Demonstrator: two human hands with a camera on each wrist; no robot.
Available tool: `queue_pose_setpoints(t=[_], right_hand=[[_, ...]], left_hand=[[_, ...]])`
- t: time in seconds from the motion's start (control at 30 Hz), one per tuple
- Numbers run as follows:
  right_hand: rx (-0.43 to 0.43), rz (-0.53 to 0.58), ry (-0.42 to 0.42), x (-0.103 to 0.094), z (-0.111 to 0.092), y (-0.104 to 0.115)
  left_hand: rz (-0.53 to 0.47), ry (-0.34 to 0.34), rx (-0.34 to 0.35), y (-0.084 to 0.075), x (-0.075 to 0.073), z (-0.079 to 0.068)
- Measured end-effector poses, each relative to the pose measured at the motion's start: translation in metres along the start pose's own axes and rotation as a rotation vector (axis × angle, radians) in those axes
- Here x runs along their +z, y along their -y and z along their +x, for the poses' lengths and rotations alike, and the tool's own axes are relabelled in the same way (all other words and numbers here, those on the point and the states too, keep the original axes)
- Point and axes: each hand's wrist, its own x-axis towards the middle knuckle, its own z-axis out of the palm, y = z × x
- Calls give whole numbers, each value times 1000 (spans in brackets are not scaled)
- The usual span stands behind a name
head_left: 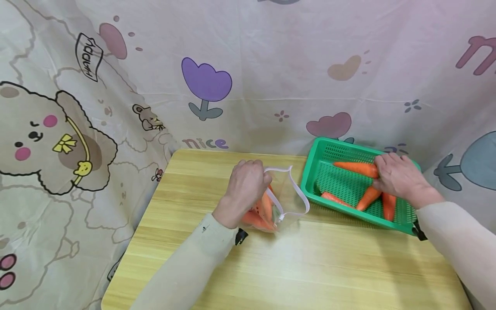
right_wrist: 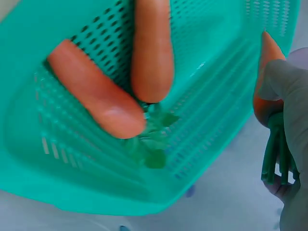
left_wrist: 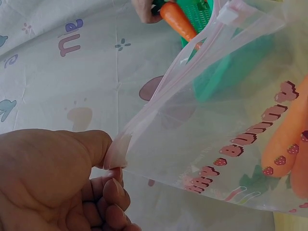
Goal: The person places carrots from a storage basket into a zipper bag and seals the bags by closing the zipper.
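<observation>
Green basket (head_left: 339,181): our landmark — a perforated tray on a wooden table (head_left: 310,267), with a printed cloth (head_left: 267,86) hanging behind it.
Clear bag (head_left: 284,193): just left of the green basket, its mouth parted and unsealed; we cannot tell whether the two touch.
Left hand (head_left: 248,185): left of the basket, on the bag's far side from it, thumb and forefinger pinching a corner of the bag's mouth, the other fingers loosely curled.
Right hand (head_left: 399,176): over the basket's right half, thumb and fingers closed around the stem end of one carrot.
Held carrot (head_left: 354,168): over the basket, towards its back edge, tip pointing left; the right wrist view shows green stems (right_wrist: 274,149) at the gripped end.
Bagged carrots (head_left: 266,206): left of the basket, inside the film; we make out at least two, but cannot give a full count.
Loose carrots (head_left: 368,198): three inside the basket, one by its front left edge, two just below the right hand.
Carrot tally: we judge the work partway along — some carrots are bagged, one is in hand, three lie in the basket, and the bag is not closed.
</observation>
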Motion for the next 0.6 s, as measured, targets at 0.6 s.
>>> queue_pose_setpoints(t=[0.6], right_hand=[[-253,26,-464,-88,-14,98]], left_hand=[[-5,40,-24,-1,0,2]])
